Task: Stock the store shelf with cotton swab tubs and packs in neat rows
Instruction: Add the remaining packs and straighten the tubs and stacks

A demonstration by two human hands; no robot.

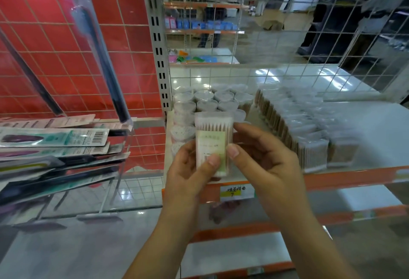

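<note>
1. Head view, hands: both hands hold one upright cotton swab tub (213, 141) in front of the shelf (354, 176); the left hand (190, 172) wraps its lower part with the thumb pressed across the label, and the right hand (263, 159) pinches its right side, thumb in front and fingers curled behind; this two-handed hold probably keeps the tub vertical and label-forward so it can go in squarely.

2. Head view, shelf: the held tub sits just in front of a cluster of round tubs (208, 101) standing lid-up at the shelf's left end, against the slotted upright (159, 57); judging by that, it belongs at the near edge of that cluster, extending the rows forward.

3. Head view, packs: flat packs of swabs (305, 132) stand on edge in rows to the right of the tubs, kept as a separate block; blur hides their count.

4. Head view, surroundings: a price tag (234, 191) marks the orange shelf lip below the hands; carded toothbrushes (53, 139) hang at the left before a red wire grid (66, 57).
</note>
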